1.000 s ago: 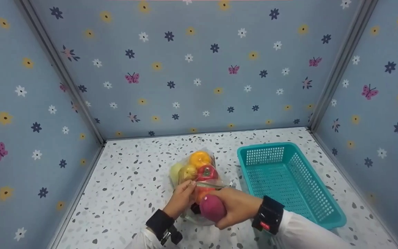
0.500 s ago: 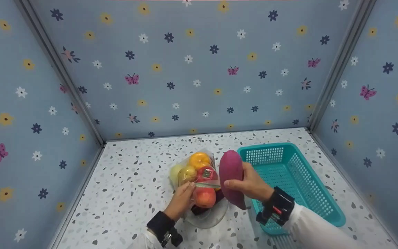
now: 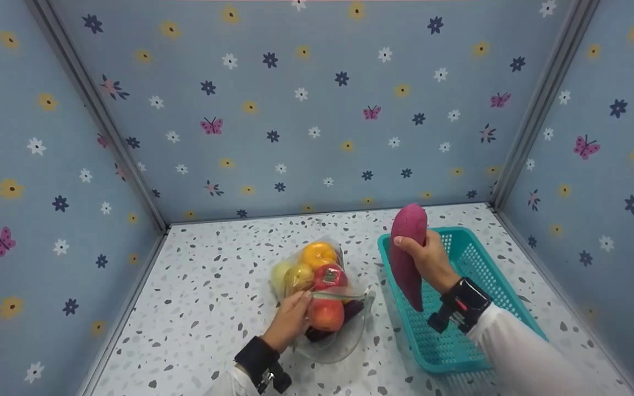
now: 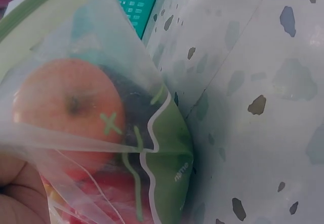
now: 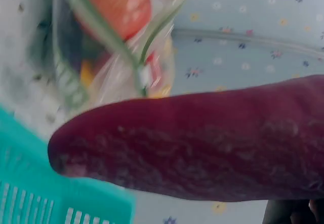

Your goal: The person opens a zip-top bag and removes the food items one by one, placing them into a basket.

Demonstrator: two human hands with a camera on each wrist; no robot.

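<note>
My right hand grips a long, tapered purple sweet potato, held upright over the left side of the teal basket. In the right wrist view the sweet potato fills the middle. My left hand pinches the edge of a clear zip bag lying on the table, its mouth facing me. An apple sits near the mouth, over a dark, long item. Behind lie a red round item, a yellowish pear-like fruit and an orange-yellow round item. The apple shows through the plastic.
The teal perforated basket stands on the right of the speckled table, beside the bag. Flower-patterned panels enclose the back and both sides.
My right hand has carried the sweet potato from above the bag's mouth, up and right to over the basket. The left hand has kept its place at the bag's edge.
</note>
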